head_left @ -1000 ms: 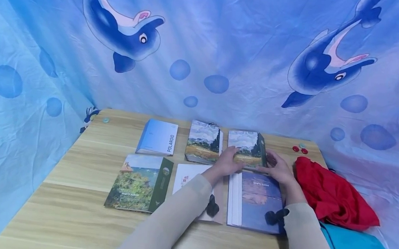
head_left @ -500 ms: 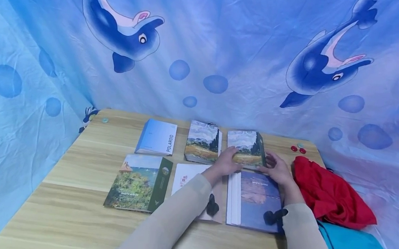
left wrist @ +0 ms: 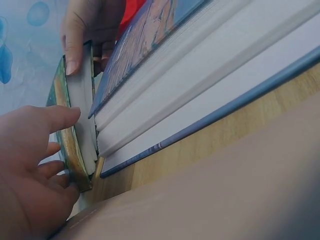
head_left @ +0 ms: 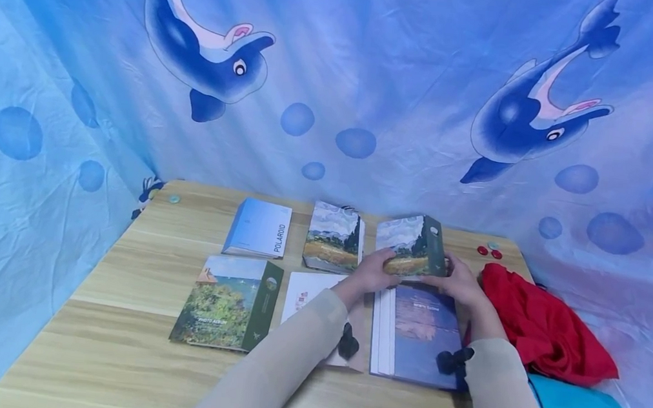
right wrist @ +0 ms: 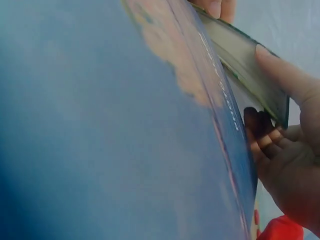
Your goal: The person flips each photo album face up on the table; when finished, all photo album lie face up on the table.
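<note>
From the head view, we see the landscape album [head_left: 406, 243] at the back right of the desk [head_left: 121, 290], just beyond the blue-purple album [head_left: 426, 332] and to the right of its matching album [head_left: 332, 238]. It is tilted, its dark green spine showing on the right. Our left hand [head_left: 372, 270] takes its near left corner and our right hand [head_left: 458, 281] the spine side, both partly closed about it; whether the album is fully clear of the desk we cannot tell. Red cloth [head_left: 549, 321] lies to the right.

In the left wrist view, our left thumb sits over the page edge [left wrist: 81, 90] while the fingers curl along the painted cover. At the far end, our right thumb presses on the edge too.

In the right wrist view, our right thumb lies along the upper edge with the fingers bent beneath, pinching that end.

We judge the album fairly light and stiff-covered, perhaps slick on its printed faces, with pages that could fan apart. We would hold both ends and pinch the covers together, keeping firm hold near the spine.
</note>
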`<state>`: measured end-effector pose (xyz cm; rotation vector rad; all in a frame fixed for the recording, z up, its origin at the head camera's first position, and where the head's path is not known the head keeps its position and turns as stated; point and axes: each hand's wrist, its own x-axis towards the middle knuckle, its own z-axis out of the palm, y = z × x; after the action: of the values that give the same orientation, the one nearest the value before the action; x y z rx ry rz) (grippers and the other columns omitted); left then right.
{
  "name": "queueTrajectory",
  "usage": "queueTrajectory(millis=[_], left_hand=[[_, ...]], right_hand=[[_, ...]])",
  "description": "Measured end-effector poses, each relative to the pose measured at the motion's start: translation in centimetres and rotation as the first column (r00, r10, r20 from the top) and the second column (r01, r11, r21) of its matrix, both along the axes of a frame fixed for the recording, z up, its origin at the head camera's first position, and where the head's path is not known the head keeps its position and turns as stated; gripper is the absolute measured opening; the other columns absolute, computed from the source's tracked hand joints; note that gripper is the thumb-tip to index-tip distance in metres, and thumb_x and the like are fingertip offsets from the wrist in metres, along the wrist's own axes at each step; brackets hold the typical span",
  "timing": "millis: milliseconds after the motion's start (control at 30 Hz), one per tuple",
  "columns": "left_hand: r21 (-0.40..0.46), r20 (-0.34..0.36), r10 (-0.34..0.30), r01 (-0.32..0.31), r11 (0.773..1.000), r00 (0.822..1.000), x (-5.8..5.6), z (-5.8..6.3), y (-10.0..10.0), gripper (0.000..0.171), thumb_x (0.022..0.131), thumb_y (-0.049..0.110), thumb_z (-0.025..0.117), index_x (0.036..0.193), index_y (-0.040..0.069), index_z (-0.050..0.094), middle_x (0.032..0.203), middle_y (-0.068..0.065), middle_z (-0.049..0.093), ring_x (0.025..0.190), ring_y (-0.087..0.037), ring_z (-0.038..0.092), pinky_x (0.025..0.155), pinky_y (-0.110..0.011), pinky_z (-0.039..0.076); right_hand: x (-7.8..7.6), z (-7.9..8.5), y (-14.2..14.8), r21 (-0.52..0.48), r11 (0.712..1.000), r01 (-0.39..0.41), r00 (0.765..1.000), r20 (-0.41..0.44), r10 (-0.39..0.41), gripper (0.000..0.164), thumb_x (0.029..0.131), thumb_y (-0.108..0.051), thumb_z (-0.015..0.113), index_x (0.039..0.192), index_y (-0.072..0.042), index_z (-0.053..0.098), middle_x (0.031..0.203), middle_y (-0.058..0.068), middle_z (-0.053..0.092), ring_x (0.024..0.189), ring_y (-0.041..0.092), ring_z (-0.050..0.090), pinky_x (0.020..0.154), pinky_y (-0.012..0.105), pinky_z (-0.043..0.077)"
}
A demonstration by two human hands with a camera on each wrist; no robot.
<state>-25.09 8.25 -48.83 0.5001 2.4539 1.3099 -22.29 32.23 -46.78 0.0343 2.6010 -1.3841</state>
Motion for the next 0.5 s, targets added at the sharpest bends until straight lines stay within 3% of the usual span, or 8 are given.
queueTrajectory(millis=[100, 267, 333, 500], left_hand=[[0.015, -0.007, -0.001, 0.001, 1.0, 1.0, -0.02, 0.08, 0.03, 0.065, 0.096, 0.029, 0.07, 0.154, 0.014, 0.044, 0.163, -0.005, 0.033, 0.149, -0.026, 0.03, 0.12, -0.041, 0.032], [0.034, 0.001, 0.006, -0.006, 0.999, 1.0, 0.13, 0.43, 0.03, 0.066, 0.095, 0.031, 0.072, 0.154, 0.017, 0.045, 0.163, -0.003, 0.033, 0.149, -0.026, 0.032, 0.12, -0.041, 0.033], [0.03, -0.005, 0.008, -0.008, 1.0, 1.0, 0.18, 0.5, 0.0, 0.067, 0.095, 0.032, 0.071, 0.154, 0.018, 0.044, 0.163, -0.002, 0.033, 0.149, -0.025, 0.032, 0.12, -0.04, 0.033], [0.022, -0.055, -0.012, 0.013, 1.0, 0.998, 0.22, 0.58, 0.1, 0.066, 0.096, 0.029, 0.07, 0.155, 0.016, 0.043, 0.164, -0.003, 0.031, 0.149, -0.024, 0.031, 0.12, -0.038, 0.032]], right_hand=[[0.18, 0.27, 0.25, -0.064, 0.998, -0.002, 1.0, 0.023, 0.003, 0.101, 0.084, -0.041, 0.083, 0.159, -0.009, 0.024, 0.147, 0.027, 0.045, 0.129, 0.043, 0.048, 0.101, 0.056, 0.051], [0.36, 0.5, 0.32, -0.156, 0.988, -0.005, 1.0, 0.004, 0.005, 0.089, 0.098, -0.046, 0.064, 0.162, -0.008, 0.016, 0.157, 0.028, 0.032, 0.142, 0.046, 0.033, 0.113, 0.067, 0.031], [0.27, 0.51, 0.14, -0.2, 0.98, 0.009, 1.0, -0.005, -0.01, 0.083, 0.102, -0.048, 0.056, 0.162, -0.006, 0.017, 0.156, 0.028, 0.032, 0.141, 0.045, 0.033, 0.115, 0.067, 0.028], [-0.2, 0.59, -0.39, -0.268, 0.961, 0.07, 0.997, -0.002, -0.073, 0.079, 0.104, -0.047, 0.051, 0.16, -0.002, 0.018, 0.158, 0.028, 0.028, 0.141, 0.037, 0.035, 0.117, 0.057, 0.031]])
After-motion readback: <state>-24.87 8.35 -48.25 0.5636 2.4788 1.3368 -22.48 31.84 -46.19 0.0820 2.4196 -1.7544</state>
